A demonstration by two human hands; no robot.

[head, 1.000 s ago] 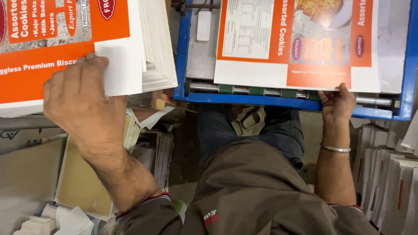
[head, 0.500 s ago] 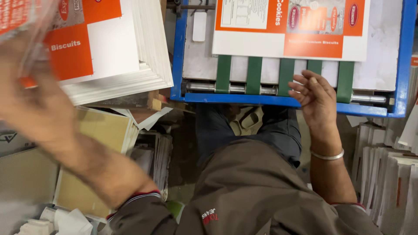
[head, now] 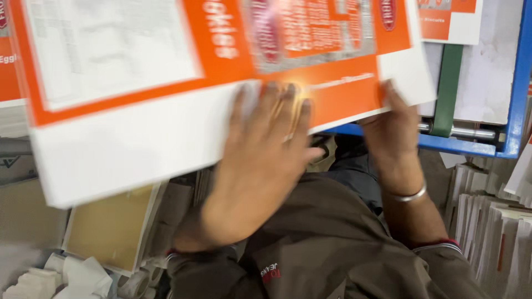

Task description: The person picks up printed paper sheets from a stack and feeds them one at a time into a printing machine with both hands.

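A thick batch of flat orange-and-white printed carton sheets [head: 166, 127] fills the upper left and middle of the head view, blurred by motion and tilted. My left hand [head: 260, 166] presses on its near edge at the centre, fingers spread up over the sheets. At the batch's near right corner my right hand [head: 390, 130] grips it, a metal bangle [head: 407, 195] on that wrist. Both hands hold the batch above my lap, just in front of the blue-framed feed tray [head: 518, 83].
The tray has green belts [head: 448, 83], a steel roller [head: 463, 132] and another printed sheet [head: 451, 19] lying at its far end. Stacks of upright sheets [head: 493, 232] stand at the right. Brown board pieces [head: 111, 227] and white scraps [head: 72, 277] lie lower left.
My left hand lifted a batch of sheets off the left pile and swung it rightwards. My right hand left the tray's front edge and took the batch's right corner.
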